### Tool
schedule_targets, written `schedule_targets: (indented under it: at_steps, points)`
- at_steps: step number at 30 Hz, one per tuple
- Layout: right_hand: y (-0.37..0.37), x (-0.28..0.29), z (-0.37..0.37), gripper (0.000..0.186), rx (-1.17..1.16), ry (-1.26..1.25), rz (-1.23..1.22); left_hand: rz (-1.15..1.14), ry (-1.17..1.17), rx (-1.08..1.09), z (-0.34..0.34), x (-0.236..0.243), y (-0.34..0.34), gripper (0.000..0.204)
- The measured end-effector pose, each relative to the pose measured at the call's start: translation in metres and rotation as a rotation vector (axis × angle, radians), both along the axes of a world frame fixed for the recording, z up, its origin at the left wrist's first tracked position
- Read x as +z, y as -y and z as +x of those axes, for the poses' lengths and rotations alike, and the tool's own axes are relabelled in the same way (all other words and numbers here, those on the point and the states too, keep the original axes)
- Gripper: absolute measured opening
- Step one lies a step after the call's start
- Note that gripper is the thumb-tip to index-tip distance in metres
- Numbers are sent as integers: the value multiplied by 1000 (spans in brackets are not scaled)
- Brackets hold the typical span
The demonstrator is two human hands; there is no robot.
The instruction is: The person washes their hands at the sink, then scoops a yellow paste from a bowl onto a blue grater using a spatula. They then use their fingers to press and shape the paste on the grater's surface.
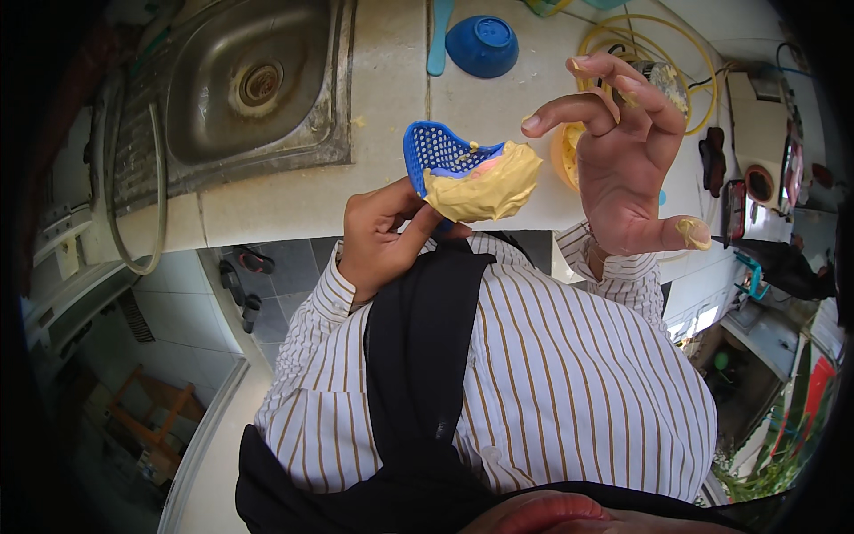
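My left hand point(381, 238) grips the handle end of a blue perforated plastic tray point(434, 153), held up in front of my chest. A thick lump of yellow paste point(485, 187) fills the tray and hangs over its right edge. My right hand point(623, 156) hovers just to the right of the paste, fingers spread and curled, holding nothing. Smears of yellow paste stick to its thumb and fingertips.
A steel sink point(245, 84) is set in the pale counter point(391, 98) at the upper left. A blue bowl point(482, 44) and a light blue tool point(439, 36) lie on the counter. An orange-yellow bowl point(566, 156) sits behind my right hand, yellow tubing point(614, 36) beyond it.
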State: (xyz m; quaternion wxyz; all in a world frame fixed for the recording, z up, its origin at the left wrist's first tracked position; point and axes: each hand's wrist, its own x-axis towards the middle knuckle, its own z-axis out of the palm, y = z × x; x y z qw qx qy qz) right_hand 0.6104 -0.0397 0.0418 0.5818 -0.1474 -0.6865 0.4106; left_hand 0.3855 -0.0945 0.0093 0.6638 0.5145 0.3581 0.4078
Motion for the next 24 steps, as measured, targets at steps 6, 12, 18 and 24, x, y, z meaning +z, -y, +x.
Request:
schedule_targets:
  at_steps: [6,12,18,24]
  points:
    - [4,1,-12,104,-19,-67,-67,-28,35,-7,2,3,-1,23]
    - [12,-3,14,100,-59,24,-50,-136,165,-8,11,7,4,26]
    - [30,4,-7,88,-162,-128,-142,-198,237,29,23,14,6,27]
    - [34,4,-9,84,-153,-242,-148,-294,262,163,46,31,13,23]
